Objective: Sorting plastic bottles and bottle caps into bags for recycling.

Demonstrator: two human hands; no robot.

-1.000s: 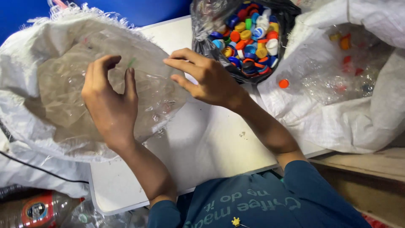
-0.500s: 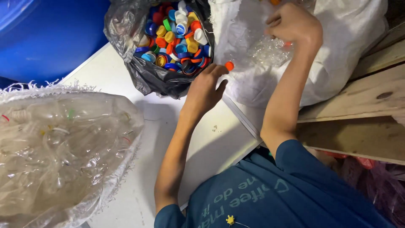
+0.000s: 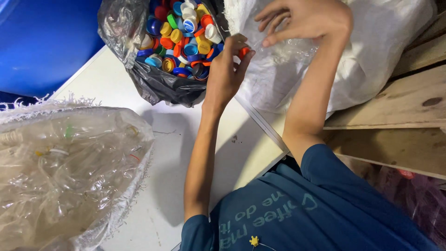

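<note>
The left hand (image 3: 225,74) pinches a red cap (image 3: 243,51) beside the black bag (image 3: 158,86); the right hand (image 3: 306,18) grips a clear bottle (image 3: 283,56) with fingers curled.

A white tabletop (image 3: 172,153) carries the things, its right edge running diagonally past wooden planks (image 3: 395,116). A black plastic bag (image 3: 160,86) full of coloured bottle caps (image 3: 183,35) sits at its far end. A white woven sack (image 3: 69,181) of crushed clear plastic bottles lies on its left side. Another white sack (image 3: 371,60) rests at the far right corner, against the planks.
</note>
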